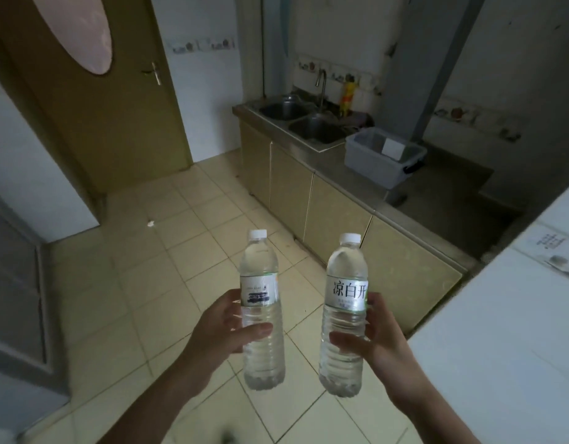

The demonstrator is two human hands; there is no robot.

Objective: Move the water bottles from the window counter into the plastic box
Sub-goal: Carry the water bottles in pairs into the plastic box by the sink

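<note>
I hold two clear water bottles with white caps upright over the tiled floor. My left hand (227,331) grips the left water bottle (261,283) around its lower half. My right hand (377,341) grips the right water bottle (344,283), whose white label has large dark characters. The plastic box (369,158), pale grey and open-topped, stands on the dark kitchen counter (443,200) far ahead at the right, beside the sink. A white object lies inside the box.
A steel double sink (308,123) with a tap sits left of the box, over beige cabinets (308,197). A brown door (94,123) stands at the left. A white surface (517,315) fills the near right. A small white scrap (151,224) lies on the floor.
</note>
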